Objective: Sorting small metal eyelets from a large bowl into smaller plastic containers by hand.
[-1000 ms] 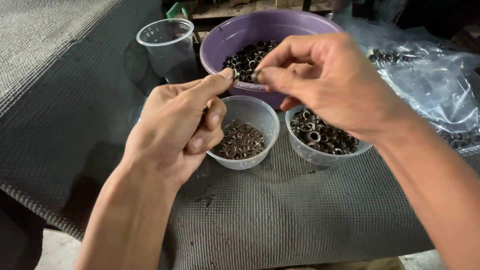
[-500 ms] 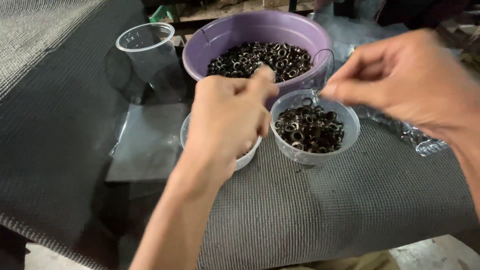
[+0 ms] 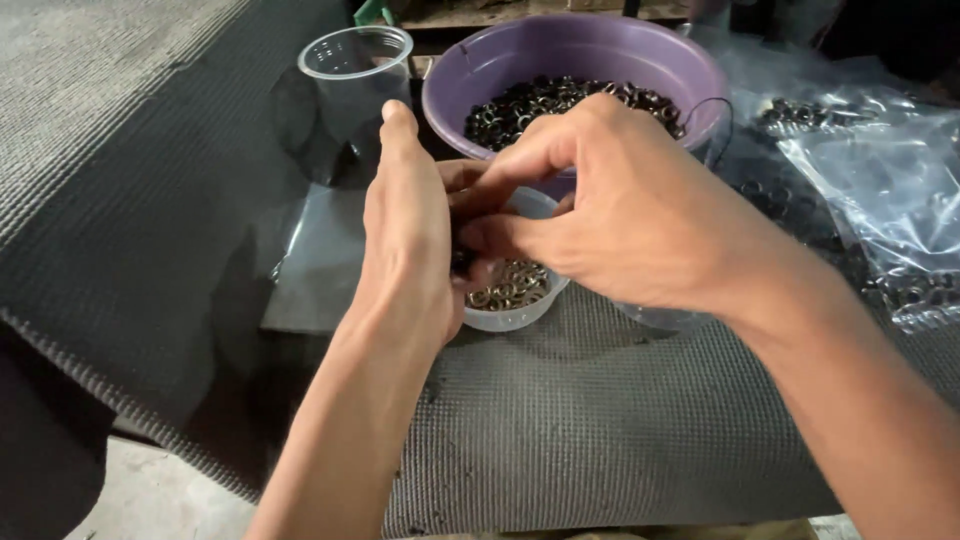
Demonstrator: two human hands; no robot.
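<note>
My left hand [image 3: 405, 240] and my right hand [image 3: 620, 210] meet fingertip to fingertip above a small clear bowl [image 3: 510, 315] of brass-coloured metal rings [image 3: 505, 288]. Both pinch a small dark metal piece [image 3: 462, 262] between them, mostly hidden by the fingers. Just behind stands a purple bowl [image 3: 600, 50] holding many dark rings [image 3: 540, 100]. A second small clear bowl [image 3: 660, 318] shows only its lower edge under my right hand.
An empty clear plastic cup [image 3: 355, 60] stands at the back left of the purple bowl. Clear plastic bags [image 3: 860, 160] with more rings lie at the right. Everything rests on a grey textured mat [image 3: 600, 430], whose front edge is near me.
My right hand has come back from the right bowl to the left hand. The two hands, apart half a second ago, now touch over the left small bowl.
</note>
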